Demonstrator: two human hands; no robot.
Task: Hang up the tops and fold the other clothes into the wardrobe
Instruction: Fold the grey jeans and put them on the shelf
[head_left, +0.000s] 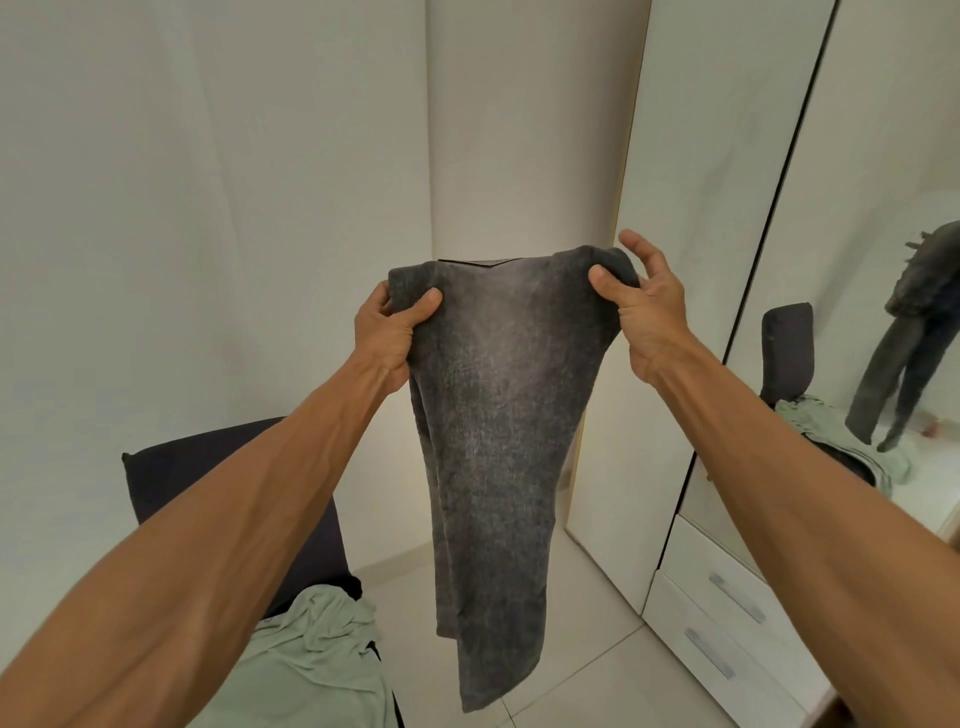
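The left grip (393, 332) is pinching one waistband corner of the grey jeans (498, 426), thumb in front. The right grip (644, 306) is holding the other corner, some fingers splayed. The jeans are hanging between and below both grips. A green garment (311, 660) is lying on a dark chair (208, 478) below the left grip. The wardrobe (701, 234) is standing just beside the right grip.

Hands: two are counted, left hand (387, 332) and right hand (641, 306).
Grey trousers (493, 415): one pair is counted.
Pale green garment (317, 654): one is seen.
Dark chair (234, 499): one is seen.
Drawers: two are counted, upper drawer (727, 587) and lower drawer (711, 654).
Mirrored door (857, 260): one is seen.
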